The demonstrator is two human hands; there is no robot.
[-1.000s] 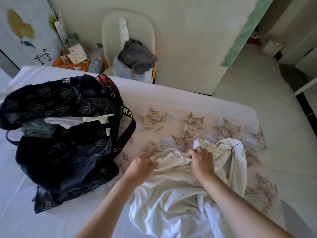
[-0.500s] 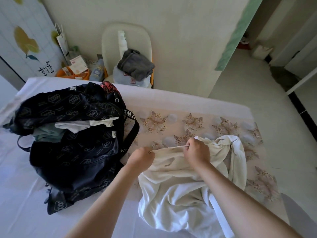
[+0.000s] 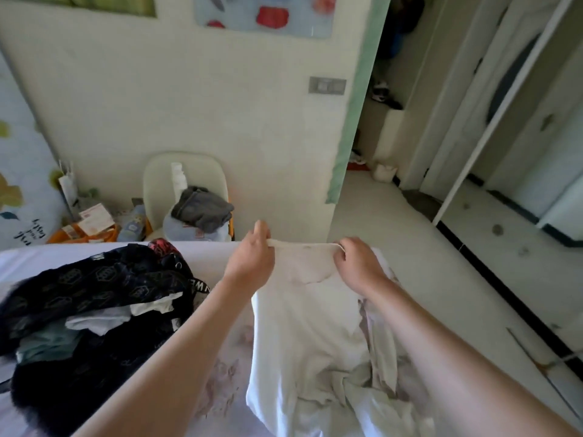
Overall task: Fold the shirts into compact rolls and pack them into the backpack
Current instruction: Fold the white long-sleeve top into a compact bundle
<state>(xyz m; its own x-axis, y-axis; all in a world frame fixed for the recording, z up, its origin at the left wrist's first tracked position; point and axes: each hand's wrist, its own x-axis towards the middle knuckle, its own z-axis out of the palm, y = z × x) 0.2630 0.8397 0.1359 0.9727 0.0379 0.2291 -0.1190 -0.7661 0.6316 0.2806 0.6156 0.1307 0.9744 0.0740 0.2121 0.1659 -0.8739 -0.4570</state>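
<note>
- Left hand [image 3: 252, 261] and right hand [image 3: 358, 266] both raised above the bed [image 3: 104, 257], each with fingers clamped on the top edge of a white shirt [image 3: 309, 329], which looks like the collar or shoulder line.
- The edge is stretched taut between the two hands; the body of the shirt hangs down from it, and the lower part lies bunched on the bed near the person.
- Backpack [image 3: 79, 313] lies open on the bed to the left of the shirt, apart from it. Light and grey-green garments [image 3: 97, 323] show in its mouth, so some packing looks done already.
- Step in hand, by my judgement: opening out and straightening this shirt ahead of folding. No fold or roll is visible in it yet.
- Next move likely calls for laying the shirt flat on the bed clear of the backpack, with the crumpled hem pulled smooth, then bringing the sleeves in before rolling.
- Whether the sleeves are twisted cannot be told; they are lost in the bunched lower part.
</note>
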